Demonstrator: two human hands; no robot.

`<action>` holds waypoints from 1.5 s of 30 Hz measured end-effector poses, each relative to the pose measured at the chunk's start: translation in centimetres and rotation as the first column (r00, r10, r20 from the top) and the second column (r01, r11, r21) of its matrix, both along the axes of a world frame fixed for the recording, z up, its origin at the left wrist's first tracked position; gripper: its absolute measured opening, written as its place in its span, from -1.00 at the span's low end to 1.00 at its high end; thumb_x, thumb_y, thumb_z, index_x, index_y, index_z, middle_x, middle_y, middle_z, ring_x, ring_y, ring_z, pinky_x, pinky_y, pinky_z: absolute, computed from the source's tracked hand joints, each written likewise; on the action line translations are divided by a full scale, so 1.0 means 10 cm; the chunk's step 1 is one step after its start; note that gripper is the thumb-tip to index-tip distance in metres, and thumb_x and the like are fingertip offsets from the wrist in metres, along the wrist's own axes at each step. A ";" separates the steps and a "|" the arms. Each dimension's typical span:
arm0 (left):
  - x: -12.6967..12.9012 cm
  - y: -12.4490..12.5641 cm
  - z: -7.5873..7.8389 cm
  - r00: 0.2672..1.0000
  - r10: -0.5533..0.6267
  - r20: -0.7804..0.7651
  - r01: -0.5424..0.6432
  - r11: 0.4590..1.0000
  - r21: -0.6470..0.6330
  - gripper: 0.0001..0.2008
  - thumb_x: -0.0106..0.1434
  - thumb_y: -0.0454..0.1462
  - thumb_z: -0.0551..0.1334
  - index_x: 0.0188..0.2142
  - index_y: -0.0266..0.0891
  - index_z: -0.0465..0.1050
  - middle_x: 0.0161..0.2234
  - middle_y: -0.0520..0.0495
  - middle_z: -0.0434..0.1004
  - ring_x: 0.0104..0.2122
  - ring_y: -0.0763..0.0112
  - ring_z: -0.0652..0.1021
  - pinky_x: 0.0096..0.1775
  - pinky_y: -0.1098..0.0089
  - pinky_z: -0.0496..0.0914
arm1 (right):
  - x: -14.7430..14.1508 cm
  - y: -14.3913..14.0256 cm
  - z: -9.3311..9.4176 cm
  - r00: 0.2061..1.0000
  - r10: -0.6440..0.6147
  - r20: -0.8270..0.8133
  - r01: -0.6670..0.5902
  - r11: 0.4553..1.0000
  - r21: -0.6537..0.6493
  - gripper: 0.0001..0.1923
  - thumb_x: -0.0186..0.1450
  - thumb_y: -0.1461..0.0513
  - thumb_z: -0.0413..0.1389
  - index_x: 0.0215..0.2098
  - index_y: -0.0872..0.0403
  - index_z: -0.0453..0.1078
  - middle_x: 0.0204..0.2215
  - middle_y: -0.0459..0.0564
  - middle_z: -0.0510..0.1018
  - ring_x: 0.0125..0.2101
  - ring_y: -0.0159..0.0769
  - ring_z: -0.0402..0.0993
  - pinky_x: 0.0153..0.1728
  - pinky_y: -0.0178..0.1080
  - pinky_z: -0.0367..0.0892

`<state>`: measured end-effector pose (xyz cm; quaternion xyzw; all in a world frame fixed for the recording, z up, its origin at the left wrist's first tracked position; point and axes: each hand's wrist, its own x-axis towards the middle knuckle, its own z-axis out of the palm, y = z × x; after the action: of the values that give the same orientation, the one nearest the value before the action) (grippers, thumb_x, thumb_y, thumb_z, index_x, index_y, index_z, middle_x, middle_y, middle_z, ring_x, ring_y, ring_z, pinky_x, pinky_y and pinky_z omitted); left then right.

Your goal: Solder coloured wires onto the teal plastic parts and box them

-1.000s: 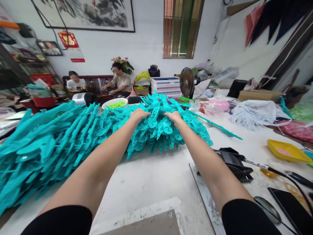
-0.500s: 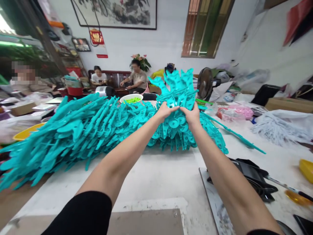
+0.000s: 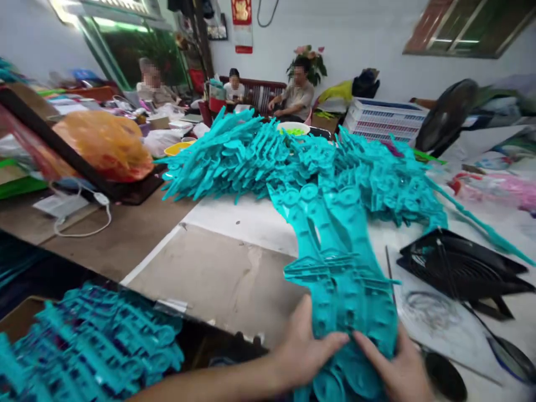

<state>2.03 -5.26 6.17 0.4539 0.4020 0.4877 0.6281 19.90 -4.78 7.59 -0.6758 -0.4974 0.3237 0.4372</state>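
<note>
A stack of turquoise molded plastic parts (image 3: 343,240) is gripped between my two hands near the table's front edge. My left hand (image 3: 307,346) wraps its left side, thumb pressed on top. On the right side, my right hand (image 3: 393,357) holds it the same way, the thumbs nearly meeting. Fingers beneath the stack are hidden. Behind it, a long heap of similar turquoise parts (image 3: 234,156) lies across the table, with more of the heap (image 3: 389,173) to the right. At lower left, below the table edge, a box holds more turquoise parts (image 3: 96,340).
The table (image 3: 209,268) has a brown sheet at its front. A black fan-like device (image 3: 464,268) stands at right. An orange plastic bag (image 3: 104,145) sits at left behind a dark stand. White crates (image 3: 385,117) and a fan (image 3: 448,117) are at the back. Several people sit beyond.
My hands have lifted the stack off the heap and drawn it back toward me, low over the table's front. My view has turned left and down, bringing the box of parts into sight.
</note>
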 end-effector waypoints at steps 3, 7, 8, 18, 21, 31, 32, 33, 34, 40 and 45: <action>-0.13 0.00 -0.36 0.999 -0.033 0.014 0.035 0.990 -0.134 -0.41 0.11 -0.05 0.37 0.07 -0.19 0.30 0.06 -0.22 0.49 0.05 0.08 0.51 0.06 0.14 0.41 | -0.26 -0.08 -0.30 0.986 0.060 -0.157 -0.077 0.991 -0.109 -0.35 -0.08 -0.06 0.31 -0.04 -0.04 0.39 -0.13 0.06 0.62 -0.15 -0.02 0.58 -0.14 0.03 0.50; -0.35 0.28 -0.43 0.951 -0.063 -0.303 0.023 0.991 -0.134 -0.51 0.06 -0.06 0.37 -0.08 -0.27 0.43 -0.06 -0.21 0.56 -0.02 0.05 0.53 0.00 0.17 0.41 | -0.37 0.05 -0.48 0.974 0.028 -0.226 -0.034 0.999 -0.024 -0.40 0.05 -0.11 0.21 -0.07 0.06 0.40 -0.11 0.08 0.60 -0.11 -0.09 0.54 -0.07 -0.04 0.44; -0.42 0.33 -0.41 0.925 -0.067 -0.373 0.027 0.993 -0.111 -0.57 0.07 -0.06 0.36 -0.13 -0.26 0.45 -0.11 -0.18 0.58 -0.05 0.06 0.54 -0.03 0.18 0.41 | -0.35 0.07 -0.50 0.977 0.012 -0.213 -0.012 1.000 -0.003 -0.43 0.07 -0.11 0.19 -0.09 0.07 0.41 -0.13 0.07 0.61 -0.12 -0.11 0.53 -0.07 -0.05 0.43; -1.12 0.44 -0.32 0.805 -0.065 -0.590 0.099 0.995 0.026 -0.66 0.14 -0.01 0.22 -0.33 -0.27 0.45 -0.35 -0.05 0.54 -0.30 0.24 0.52 -0.27 0.36 0.36 | 0.20 0.30 -0.49 0.991 -0.103 -0.082 0.101 0.995 -0.026 -0.62 0.00 -0.01 0.22 -0.35 0.10 0.48 -0.40 0.01 0.61 -0.33 -0.18 0.51 -0.29 -0.19 0.40; -1.40 0.45 -0.25 0.699 -0.006 -0.715 0.090 0.993 0.080 -0.64 0.14 0.02 0.19 -0.35 -0.25 0.42 -0.40 0.00 0.50 -0.33 0.27 0.49 -0.30 0.39 0.34 | 0.35 0.35 -0.39 0.992 -0.096 -0.076 0.093 0.995 -0.042 -0.58 0.08 -0.03 0.15 -0.29 0.12 0.48 -0.35 0.05 0.62 -0.34 -0.21 0.53 -0.33 -0.22 0.41; -2.15 0.33 -0.71 0.008 0.261 -0.965 0.154 0.953 0.260 -0.46 0.23 0.04 0.11 -0.04 -0.39 0.39 -0.16 -0.35 0.46 -0.10 -0.06 0.48 -0.10 0.13 0.36 | 0.89 0.46 -0.54 0.947 -0.130 0.293 0.158 0.984 -0.076 -0.29 0.04 0.15 0.19 0.16 0.16 0.30 0.07 0.21 0.48 0.03 -0.03 0.43 -0.02 -0.08 0.37; -2.08 0.29 -0.71 0.001 0.368 -0.930 0.134 0.921 0.365 -0.45 0.25 0.03 0.11 -0.01 -0.40 0.39 -0.13 -0.38 0.45 -0.06 -0.08 0.46 -0.06 0.10 0.35 | 0.89 0.44 -0.58 0.935 -0.125 0.332 0.157 0.985 -0.071 -0.29 0.07 0.16 0.16 0.19 0.17 0.26 0.12 0.22 0.43 0.09 -0.01 0.39 0.02 -0.06 0.35; -1.98 0.25 -0.70 0.026 0.460 -0.888 0.124 0.880 0.459 -0.46 0.27 0.02 0.11 0.01 -0.39 0.39 -0.09 -0.39 0.43 -0.03 -0.08 0.45 -0.02 0.08 0.34 | 0.88 0.43 -0.60 0.922 -0.117 0.369 0.152 0.986 -0.067 -0.31 0.12 0.16 0.12 0.22 0.17 0.24 0.15 0.22 0.40 0.12 0.00 0.36 0.05 -0.03 0.33; -1.84 0.20 -0.68 0.079 0.524 -0.848 0.128 0.838 0.530 -0.48 0.28 0.01 0.11 0.02 -0.38 0.38 -0.06 -0.39 0.41 -0.01 -0.06 0.43 0.01 0.08 0.33 | 0.86 0.41 -0.60 0.908 -0.108 0.406 0.145 0.987 -0.062 -0.34 0.15 0.18 0.08 0.22 0.18 0.23 0.15 0.23 0.40 0.13 0.01 0.34 0.07 0.00 0.31; -1.00 0.04 -0.61 0.256 0.272 -0.928 0.328 0.878 0.348 -0.45 0.30 -0.10 0.17 0.20 -0.32 0.24 -0.07 -0.28 0.42 -0.08 0.11 0.48 -0.07 0.23 0.38 | 0.37 0.39 -0.44 0.737 0.017 0.675 -0.037 0.999 0.014 -0.45 0.29 0.19 -0.01 0.21 0.26 0.24 0.24 0.31 0.23 0.28 0.09 0.04 0.26 0.12 -0.03; -0.87 0.08 -0.61 0.197 0.155 -0.968 0.284 0.936 0.208 -0.47 0.30 -0.18 0.16 0.23 -0.28 0.23 -0.12 -0.22 0.43 -0.10 0.17 0.49 -0.10 0.29 0.37 | -0.55 0.36 -0.44 0.466 0.336 0.818 -0.392 0.908 -0.150 -0.40 0.28 -0.08 0.05 0.21 -0.04 0.26 0.18 0.15 0.33 0.10 0.03 0.28 0.07 0.04 0.24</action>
<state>-6.68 -4.46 0.09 0.7769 0.5959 0.1236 0.1617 14.41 -1.18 3.17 -0.6120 -0.7847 0.0373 0.0910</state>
